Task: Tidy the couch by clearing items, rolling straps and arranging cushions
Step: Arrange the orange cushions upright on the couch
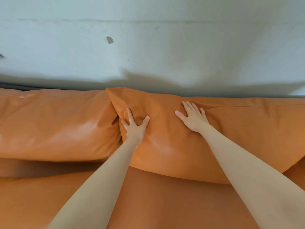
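Seemingly near the end: no clutter or straps in sight, left hand [136,125] and right hand [193,115] press flat, fingers spread, gripping nothing, on the right back cushion [165,146]; left cushion [54,124] already set.

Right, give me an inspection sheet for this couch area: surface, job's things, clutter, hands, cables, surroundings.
Surface: orange leather-look couch seat, smooth, nothing lying on the part in view.
Job's things: right-side orange back cushion leaning against the wall, its left corner overlapping the left-side orange back cushion; no straps seen.
Clutter: nothing seen.
Hands: left hand presses into the right-side cushion near its left edge, fingers spread and denting the cover; right hand lies flat on the same cushion higher up, fingers straight.
Cables: nothing seen.
Surroundings: pale grey-green plaster wall behind the couch, with a small dark chipped spot.
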